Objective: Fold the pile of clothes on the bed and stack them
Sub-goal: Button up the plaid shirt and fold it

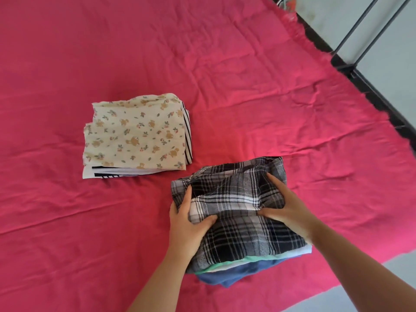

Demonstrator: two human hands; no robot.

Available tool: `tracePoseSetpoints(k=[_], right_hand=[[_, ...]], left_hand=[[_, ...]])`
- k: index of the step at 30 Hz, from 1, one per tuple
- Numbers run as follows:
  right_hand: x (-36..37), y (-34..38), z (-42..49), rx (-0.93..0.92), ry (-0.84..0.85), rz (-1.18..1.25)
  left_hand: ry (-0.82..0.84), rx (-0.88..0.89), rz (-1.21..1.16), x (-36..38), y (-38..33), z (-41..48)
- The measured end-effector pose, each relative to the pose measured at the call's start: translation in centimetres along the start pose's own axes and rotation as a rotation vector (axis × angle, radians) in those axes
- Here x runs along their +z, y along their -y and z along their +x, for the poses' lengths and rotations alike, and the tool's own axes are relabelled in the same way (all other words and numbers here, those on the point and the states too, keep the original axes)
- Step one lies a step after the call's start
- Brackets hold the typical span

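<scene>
Both my hands are on the plaid (pixel 236 221), which sits on top of a stack at the near edge of the bed (pixel 225 64). My left hand (pixel 186 226) holds its left side, thumb on top and fingers wrapped round the edge. My right hand (pixel 286 206) holds the right side, thumb pressed into the middle crease. Neither hand is free. Under the plaid a green layer (pixel 225 264) and a blue piece (pixel 225 278) show at the near side, and the blue juts out past the rest. A second stack lies well apart to the left, a floral piece (pixel 135 136) over a striped one (pixel 188 136). No loose clothes are in view, so I judge the task is near its end. The step in hand appears to be settling the plaid square on its stack. The plaid is bunched at the far end and its top fold is ridged. To do this well I should press down evenly, draw both sides outward to flatten the ridge, line up the edges with the layers below, and tuck the blue corner in. The stack sits close to the edge, so a hard push could tip it.
</scene>
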State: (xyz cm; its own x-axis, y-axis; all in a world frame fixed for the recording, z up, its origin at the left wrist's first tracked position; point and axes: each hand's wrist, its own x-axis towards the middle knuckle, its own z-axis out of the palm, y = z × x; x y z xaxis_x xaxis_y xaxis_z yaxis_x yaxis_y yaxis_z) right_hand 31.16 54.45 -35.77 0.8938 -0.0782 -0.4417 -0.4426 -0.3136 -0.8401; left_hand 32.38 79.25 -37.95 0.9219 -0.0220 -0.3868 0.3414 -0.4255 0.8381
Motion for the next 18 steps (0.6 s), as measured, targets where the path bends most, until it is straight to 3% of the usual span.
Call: tracePoseSetpoints(k=[8,18], right_hand=[[-5.1,0.9,-0.5,-0.005,-0.029,-0.070],[-16.0,-3.8,3.1,-0.001,-0.014,-0.266]], left_hand=[[0.038,0.021,-0.047,3.8,-3.1,0.4],[-0.037,-0.026,-0.108,16.4,-5.9,1.5]])
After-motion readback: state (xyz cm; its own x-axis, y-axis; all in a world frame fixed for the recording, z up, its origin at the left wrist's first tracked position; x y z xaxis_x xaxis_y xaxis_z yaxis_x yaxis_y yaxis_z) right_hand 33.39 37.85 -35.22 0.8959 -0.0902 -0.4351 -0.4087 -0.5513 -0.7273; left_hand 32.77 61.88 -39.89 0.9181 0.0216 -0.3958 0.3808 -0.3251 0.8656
